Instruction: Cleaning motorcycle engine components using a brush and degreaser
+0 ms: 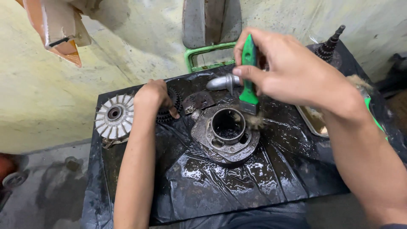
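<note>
Hands working apart: right hand (292, 72) is gripping a green brush (249, 76), bristles touching the rim of a metal cylinder (227, 131) mid-tabletop (203, 186) on wet black plastic. Left hand (154, 97) is closing on a dark gear (169, 106) beside a white finned wheel (114, 115). Better w/ short strokes, part steadied. Cylinder's looking grimy, oily.

Before me rises a stained, pale yellow-green wall (127, 38), rough and blotched; below it at my left lies a grey concrete floor (46, 186), dark with wet patches; a green metal frame (203, 53) leans against the wall; the light is flat and dim, casting soft shadows.
</note>
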